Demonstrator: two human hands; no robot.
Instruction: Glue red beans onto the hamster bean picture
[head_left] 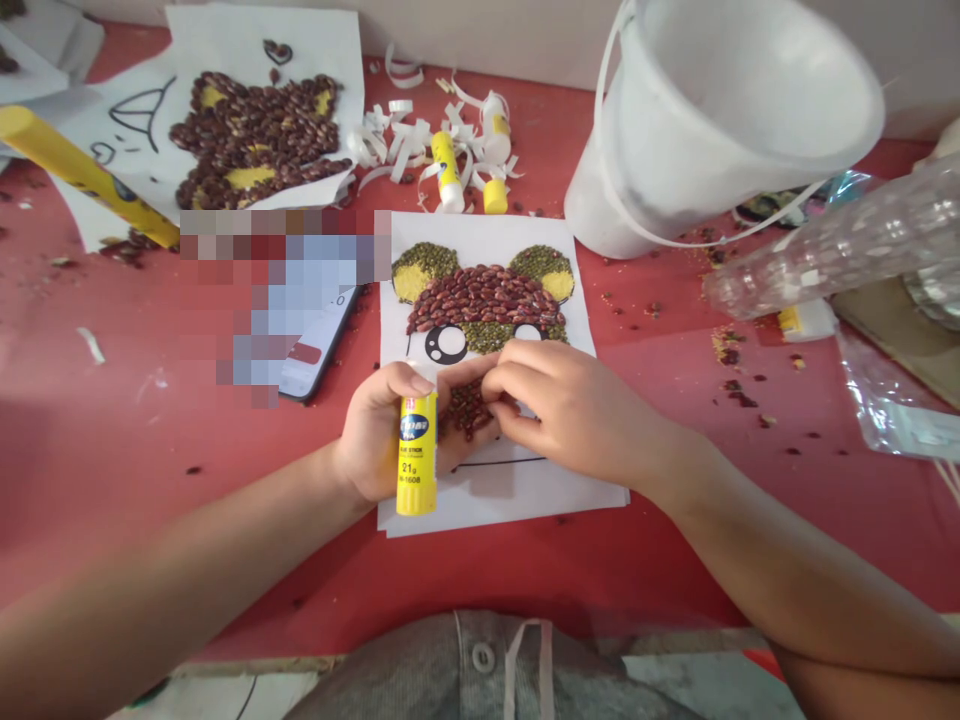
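Observation:
My left hand (379, 425) grips a yellow glue stick (417, 455) upright between thumb and fingers, and its cupped palm holds a heap of dark red beans (466, 407). My right hand (559, 400) reaches into that palm, its fingertips pinched among the beans. Both hands rest over a white sheet with a bear face (484, 300) made of red beans, green seeds and yellow ears; the hands hide the lower face.
A phone (319, 350) lies left of the sheet. A second bean picture (255, 135) sits at the back left. Glue sticks (448, 170) and paper strips lie behind. A white bucket (720, 120) and a clear plastic bottle (840, 245) stand right. Loose beans scatter on the red table (112, 420).

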